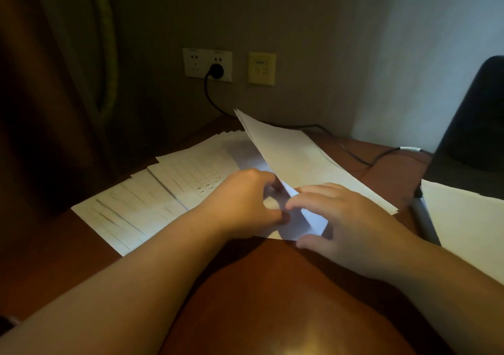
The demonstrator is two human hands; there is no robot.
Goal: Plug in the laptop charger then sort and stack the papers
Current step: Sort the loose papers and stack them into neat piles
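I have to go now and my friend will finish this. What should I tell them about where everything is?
Left hand: grips the near corner of the lifted sheets.
Right hand: fingers curled on the same corner.
Printed papers lie fanned out on the desk; another pile lies at the right by the laptop.
Done: plug sits in the wall socket.
Left: sort and stack the papers.

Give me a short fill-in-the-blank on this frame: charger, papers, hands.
1. The black plug sits in the wall ____.
2. The printed sheets lie fanned out on the ____ side of the desk.
3. The left hand and right hand are both on the ____.

Missing words: socket; left; papers
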